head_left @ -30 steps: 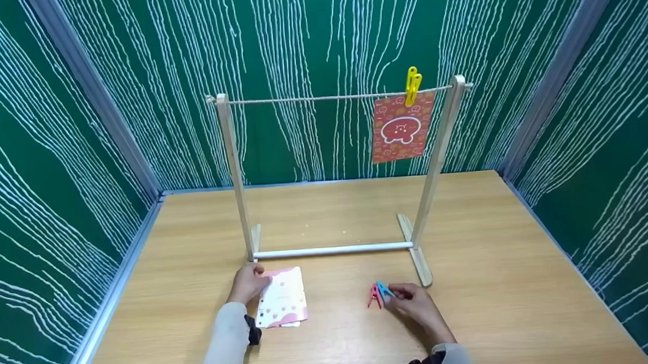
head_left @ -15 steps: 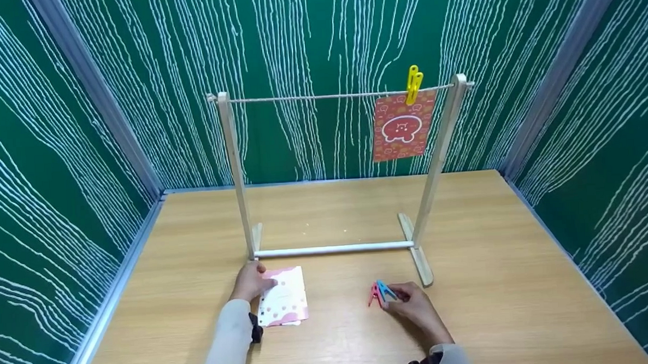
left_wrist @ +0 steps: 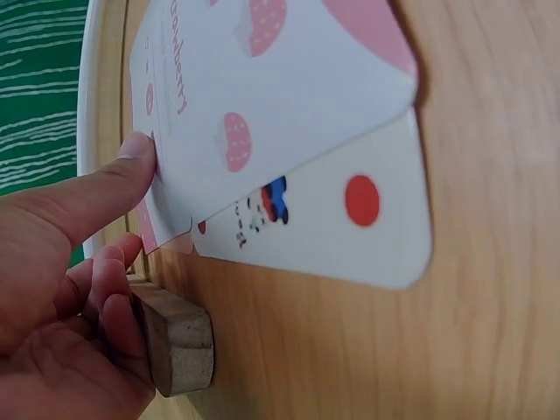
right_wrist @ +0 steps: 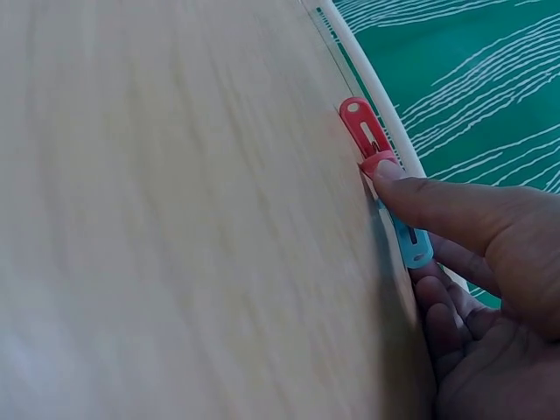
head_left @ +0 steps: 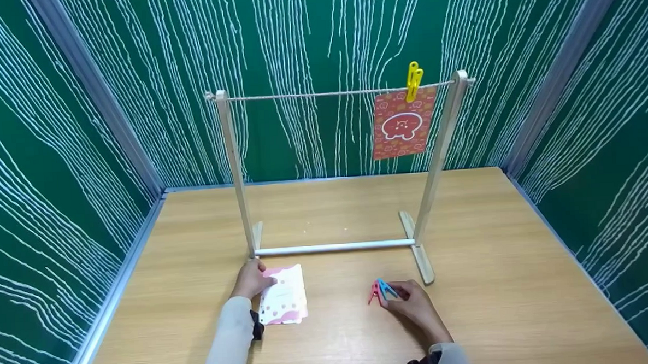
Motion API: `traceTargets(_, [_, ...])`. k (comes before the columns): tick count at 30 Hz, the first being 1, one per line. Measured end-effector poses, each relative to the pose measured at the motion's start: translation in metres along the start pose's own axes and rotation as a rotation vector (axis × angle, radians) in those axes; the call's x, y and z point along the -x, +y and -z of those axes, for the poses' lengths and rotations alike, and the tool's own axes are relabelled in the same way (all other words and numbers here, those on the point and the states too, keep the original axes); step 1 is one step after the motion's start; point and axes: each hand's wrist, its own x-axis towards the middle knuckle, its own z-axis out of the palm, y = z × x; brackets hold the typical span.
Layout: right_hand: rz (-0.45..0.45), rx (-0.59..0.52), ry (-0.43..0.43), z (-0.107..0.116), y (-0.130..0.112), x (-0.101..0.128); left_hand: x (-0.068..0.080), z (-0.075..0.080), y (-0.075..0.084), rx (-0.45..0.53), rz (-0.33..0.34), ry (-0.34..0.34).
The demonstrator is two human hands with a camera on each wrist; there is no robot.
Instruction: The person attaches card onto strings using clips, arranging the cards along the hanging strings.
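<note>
My left hand (head_left: 250, 281) pinches the left edge of a white card with pink borders (head_left: 282, 294), thumb on top and fingers curled at its edge. In the left wrist view this card overlaps another white card (left_wrist: 324, 232) bearing a red dot and a small cartoon figure. To the right, my right hand (head_left: 415, 305) holds a blue clothespin (right_wrist: 418, 249) between thumb and fingers, low at the tabletop. A red clothespin (right_wrist: 353, 118) sits right against it, and the thumb tip overlaps its lower end in the right wrist view.
Behind the hands stands a wooden frame (head_left: 229, 148) with a string (head_left: 309, 95) across its top. A yellow clothespin (head_left: 414, 82) holds a red bear card (head_left: 402, 140) on that string, near the right post. Green walls enclose the table (head_left: 336, 340).
The left thumb has slid a little farther onto the top card. That card has turned slightly, so the lower one shows more at its right side. The right hand has barely moved.
</note>
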Motion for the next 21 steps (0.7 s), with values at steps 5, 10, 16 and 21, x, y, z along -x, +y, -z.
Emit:
traceTargets(5, [0.018,-0.017,0.003,-0.0003,0.0001,0.0002,0.0007,0.0000,-0.0006,0.026,0.010,-0.005])
traceTargets(10, [0.007,-0.007,0.006,0.0003,-0.0011,0.0007,0.0003,0.0001,-0.0003,0.032,0.044,-0.021])
traceTargets(16, [-0.012,0.004,0.014,0.0004,-0.0012,0.0012,-0.0023,0.0005,0.0002,-0.002,0.035,-0.039])
traceTargets(21, [-0.030,0.025,0.005,0.0012,-0.0017,0.0010,-0.0019,0.0017,0.0007,0.030,0.048,-0.060])
